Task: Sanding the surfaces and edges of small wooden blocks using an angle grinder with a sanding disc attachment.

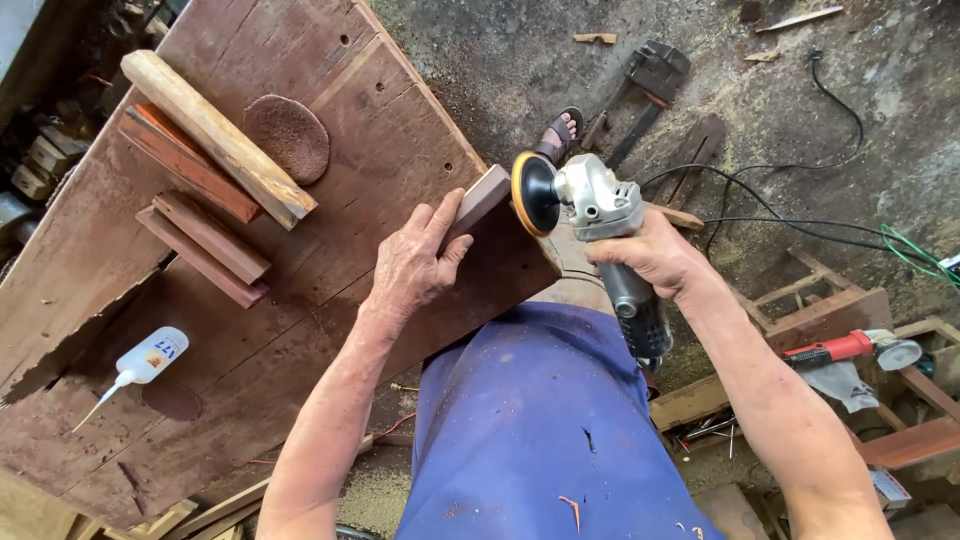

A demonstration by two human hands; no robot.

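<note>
Left hand: the left hand [412,262] presses down on a small reddish-brown wooden block [478,200] at the near corner of the worktop, thumb stretched along the block's side, fingers curled over its inner end; it is closed on the block.

Right hand: the right hand [652,258] is wrapped tight around the body of a grey angle grinder with a black and orange sanding disc [590,205], its handle pointing back toward the person.

Key relation: the block's long axis runs from the left hand outward and up to the right, so its free end faces the disc; the disc face stands just beside that end, touching or nearly so, I cannot tell which. The left hand is the nearer one to the block; the right reaches it only through the tool.

Worktop: a worn dark wooden board with drilled holes [300,330], tilted across the view.

Other things: a pale round wooden handle [215,135] lies across red-brown wooden strips [200,230], beside a round brown sanding disc [288,135]; a white plastic glue bottle [145,360] lies nearer the left edge, well apart from the hands.

In the way: nothing lies between disc and block.

Floor: a black power cable [790,215] trails behind; a second grinder with a red handle [845,348] rests on wooden offcuts at right.
</note>
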